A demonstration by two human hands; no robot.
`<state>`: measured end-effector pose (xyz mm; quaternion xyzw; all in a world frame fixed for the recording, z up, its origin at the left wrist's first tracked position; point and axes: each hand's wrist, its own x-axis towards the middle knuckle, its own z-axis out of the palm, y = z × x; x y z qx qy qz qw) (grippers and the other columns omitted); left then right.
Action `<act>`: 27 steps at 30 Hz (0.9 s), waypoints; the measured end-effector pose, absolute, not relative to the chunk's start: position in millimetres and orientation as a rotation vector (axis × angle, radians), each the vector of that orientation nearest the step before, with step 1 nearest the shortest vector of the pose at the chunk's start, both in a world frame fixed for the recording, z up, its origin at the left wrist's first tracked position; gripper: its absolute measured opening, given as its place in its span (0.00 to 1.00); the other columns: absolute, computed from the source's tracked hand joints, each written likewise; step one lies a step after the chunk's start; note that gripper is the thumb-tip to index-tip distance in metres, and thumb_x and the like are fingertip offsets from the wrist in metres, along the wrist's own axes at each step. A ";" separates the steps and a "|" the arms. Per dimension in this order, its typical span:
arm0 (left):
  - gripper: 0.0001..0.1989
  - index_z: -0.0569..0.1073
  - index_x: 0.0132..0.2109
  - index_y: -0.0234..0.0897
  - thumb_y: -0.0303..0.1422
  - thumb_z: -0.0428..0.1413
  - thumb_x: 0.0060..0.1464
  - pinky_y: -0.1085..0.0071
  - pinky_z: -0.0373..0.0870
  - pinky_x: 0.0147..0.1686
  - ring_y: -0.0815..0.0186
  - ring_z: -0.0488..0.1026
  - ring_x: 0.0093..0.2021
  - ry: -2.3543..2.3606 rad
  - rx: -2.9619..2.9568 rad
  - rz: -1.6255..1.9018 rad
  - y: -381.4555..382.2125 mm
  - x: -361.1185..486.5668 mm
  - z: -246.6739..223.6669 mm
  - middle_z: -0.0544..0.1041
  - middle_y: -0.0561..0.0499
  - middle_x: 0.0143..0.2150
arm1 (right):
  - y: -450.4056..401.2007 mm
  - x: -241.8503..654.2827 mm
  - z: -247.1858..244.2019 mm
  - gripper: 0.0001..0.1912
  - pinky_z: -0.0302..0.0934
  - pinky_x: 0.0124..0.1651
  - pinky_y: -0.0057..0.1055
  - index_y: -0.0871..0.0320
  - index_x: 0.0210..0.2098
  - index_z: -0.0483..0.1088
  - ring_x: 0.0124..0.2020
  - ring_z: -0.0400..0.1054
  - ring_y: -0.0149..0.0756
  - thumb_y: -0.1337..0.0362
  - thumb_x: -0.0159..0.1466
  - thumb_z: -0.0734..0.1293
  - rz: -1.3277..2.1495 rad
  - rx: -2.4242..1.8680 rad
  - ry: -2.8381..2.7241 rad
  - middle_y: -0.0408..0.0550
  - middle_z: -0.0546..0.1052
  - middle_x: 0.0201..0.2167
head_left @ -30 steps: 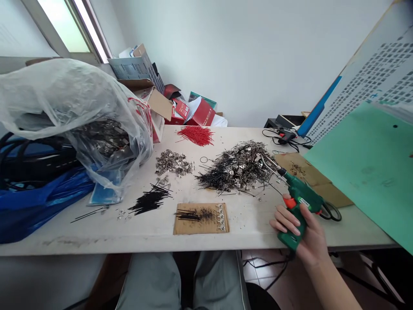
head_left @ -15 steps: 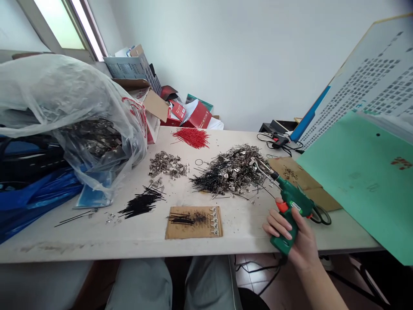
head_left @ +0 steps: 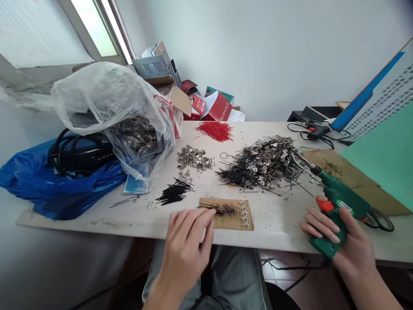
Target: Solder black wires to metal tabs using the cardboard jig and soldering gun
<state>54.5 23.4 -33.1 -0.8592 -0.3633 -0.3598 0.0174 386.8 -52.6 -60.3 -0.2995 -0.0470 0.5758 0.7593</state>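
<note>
My left hand (head_left: 190, 241) is over a small cardboard piece (head_left: 230, 223) near the table's front edge. Its thumb and index finger come together at short black wires (head_left: 209, 207) lying there; the exact grip is partly hidden. Small metal terminals (head_left: 245, 215) stand in a row along the cardboard's right edge, beside a dark scorched patch. On the right, my right hand (head_left: 342, 241) is wrapped around the handle of a green soldering gun (head_left: 343, 193) with a red-orange trigger. Its metal tip points up and left, at the side of a heap of black wires with metal terminals (head_left: 261, 165).
Loose metal terminals (head_left: 193, 158), a black wire bundle (head_left: 176, 191) and red wires (head_left: 215, 130) lie on the table. A plastic bag (head_left: 112, 99) and a blue bag (head_left: 67, 185) occupy the left. Brown cardboard (head_left: 351, 172) and a green sheet (head_left: 383, 150) are at right.
My left hand has come into view from below, reaching to the wires on the cardboard piece. The view has shifted left; my right hand still holds the soldering gun.
</note>
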 end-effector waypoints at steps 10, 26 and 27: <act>0.12 0.78 0.45 0.40 0.28 0.50 0.72 0.57 0.55 0.46 0.59 0.71 0.44 -1.177 -2.831 -0.604 80.4 58.9 -40.6 0.81 0.49 0.43 | -54.3 391.6 -60.3 0.16 0.55 0.24 0.29 0.50 0.45 0.72 0.21 0.34 0.25 0.60 0.62 0.78 1.278 -0.695 -0.171 0.33 0.49 0.22; 0.11 0.76 0.29 0.34 0.21 0.54 0.58 0.62 0.58 0.40 0.61 0.75 0.35 -0.862 -2.953 0.068 108.8 87.8 3.5 0.78 0.47 0.33 | -54.2 386.8 -55.5 0.15 0.55 0.24 0.27 0.53 0.43 0.72 0.20 0.35 0.24 0.61 0.62 0.78 1.264 -0.683 -0.176 0.32 0.50 0.23; 0.11 0.75 0.29 0.34 0.21 0.54 0.57 0.63 0.58 0.39 0.61 0.75 0.35 -0.849 -2.953 0.073 109.5 89.4 4.0 0.78 0.47 0.33 | -54.0 386.7 -55.6 0.15 0.55 0.24 0.27 0.53 0.43 0.72 0.20 0.35 0.24 0.61 0.62 0.78 1.264 -0.677 -0.177 0.32 0.50 0.23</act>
